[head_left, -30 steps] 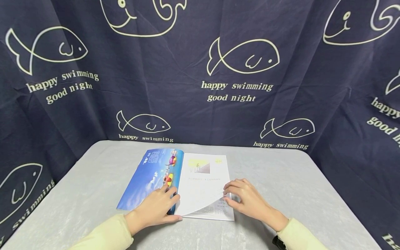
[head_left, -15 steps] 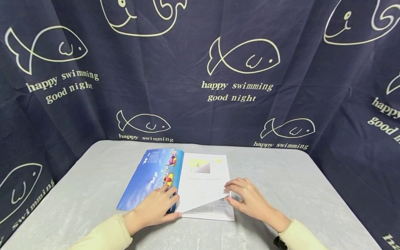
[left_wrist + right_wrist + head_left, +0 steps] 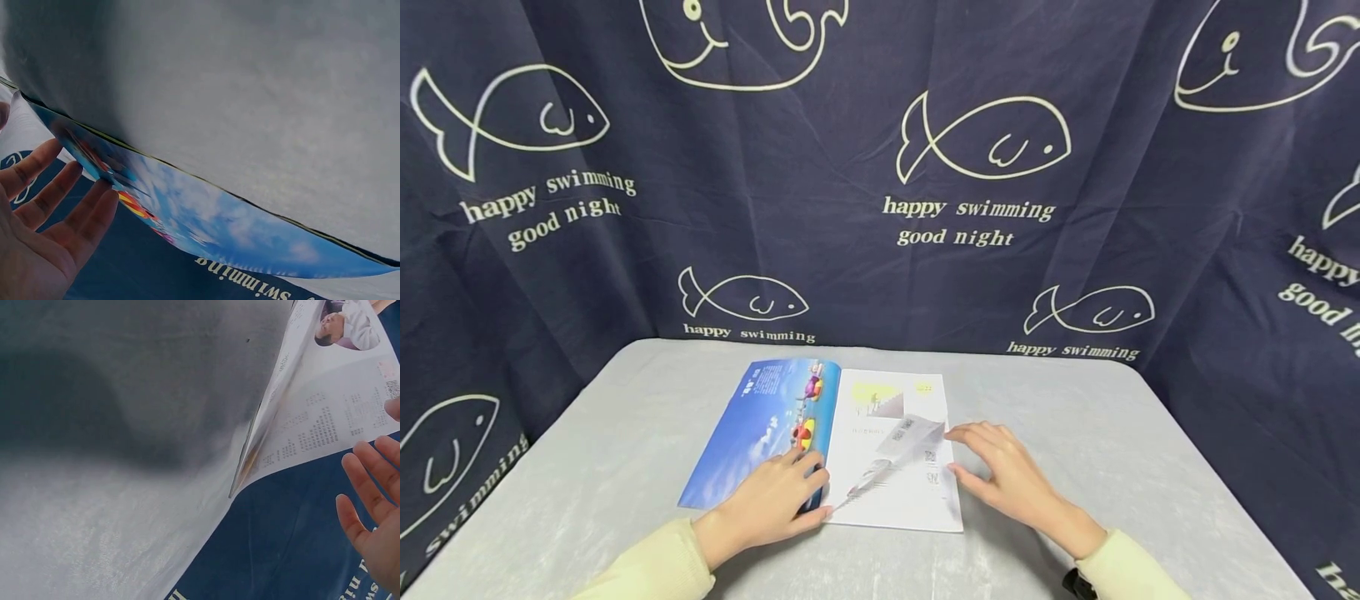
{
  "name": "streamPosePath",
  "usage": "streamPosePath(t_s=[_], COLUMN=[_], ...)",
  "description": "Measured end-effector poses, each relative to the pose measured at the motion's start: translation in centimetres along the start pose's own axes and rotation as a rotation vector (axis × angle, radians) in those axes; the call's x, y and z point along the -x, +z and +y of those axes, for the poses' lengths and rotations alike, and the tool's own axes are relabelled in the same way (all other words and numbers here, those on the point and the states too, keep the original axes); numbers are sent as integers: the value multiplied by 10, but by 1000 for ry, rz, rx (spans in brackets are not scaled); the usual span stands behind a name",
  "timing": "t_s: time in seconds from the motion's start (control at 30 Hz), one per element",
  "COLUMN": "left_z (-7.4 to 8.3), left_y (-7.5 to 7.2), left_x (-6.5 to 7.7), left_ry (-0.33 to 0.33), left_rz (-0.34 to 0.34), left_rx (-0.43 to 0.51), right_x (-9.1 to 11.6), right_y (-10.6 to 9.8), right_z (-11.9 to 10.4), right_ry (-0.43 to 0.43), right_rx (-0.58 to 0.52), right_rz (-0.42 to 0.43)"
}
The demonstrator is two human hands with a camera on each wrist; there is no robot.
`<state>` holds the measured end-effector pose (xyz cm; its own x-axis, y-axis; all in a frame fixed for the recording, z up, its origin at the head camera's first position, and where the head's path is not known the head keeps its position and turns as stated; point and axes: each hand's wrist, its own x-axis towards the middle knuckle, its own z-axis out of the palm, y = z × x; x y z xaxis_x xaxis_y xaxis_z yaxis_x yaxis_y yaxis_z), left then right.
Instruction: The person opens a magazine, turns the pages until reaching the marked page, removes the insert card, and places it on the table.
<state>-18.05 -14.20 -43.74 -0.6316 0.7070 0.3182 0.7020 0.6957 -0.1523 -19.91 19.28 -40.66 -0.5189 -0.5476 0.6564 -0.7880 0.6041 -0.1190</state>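
An open magazine (image 3: 887, 508) lies on the table, with a blue sky-and-water picture on its left page (image 3: 722, 458). My left hand (image 3: 767, 498) rests on that page beside the spine, fingers spread, its thumb at the lower edge. At the right edge is my right hand (image 3: 1015, 479), its fingertips touching a lifted leaf (image 3: 910, 437) and its thumb apart from them. The leaf curls up and leftward over the white right page. In the left wrist view the fingers (image 3: 103, 209) lie straight along the blue page. Loosely extended fingers (image 3: 369, 484) show in the right wrist view, beside a printed page.
A light grey cloth covers the table (image 3: 617, 433). Behind and at both sides hangs a dark blue curtain (image 3: 835, 217) with fish drawings and lettering. Pale yellow sleeves (image 3: 655, 567) cover both forearms, and a black band (image 3: 1077, 583) shows at the right wrist.
The leaf's lower corner has risen and folded up and left, uncovering more of the page beneath. My right thumb and fingers have spread apart. My left hand stays nearly in place.
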Motion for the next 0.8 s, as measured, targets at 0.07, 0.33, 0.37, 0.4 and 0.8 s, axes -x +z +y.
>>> streamPosePath(t_s=[0.07,0.33,0.37,0.4,0.8], left_z=[0,-1,-1,-1,1], left_y=[0,-1,-1,-1,-2], left_x=[1,2,2,3,5], left_ry=[-6,-49,-56,-63,-132], left_rz=[-1,-12,-13,-11,38], left_rx=[3,22,24,28,74], right_x=[1,6,7,8,16], right_y=[0,1,2,3,8], right_z=[0,-3,-3,-3,-6], right_ry=[3,62,65,62,23], right_rx=[1,25,32,36,101], right_rz=[-4,-141,-163,-180,-314])
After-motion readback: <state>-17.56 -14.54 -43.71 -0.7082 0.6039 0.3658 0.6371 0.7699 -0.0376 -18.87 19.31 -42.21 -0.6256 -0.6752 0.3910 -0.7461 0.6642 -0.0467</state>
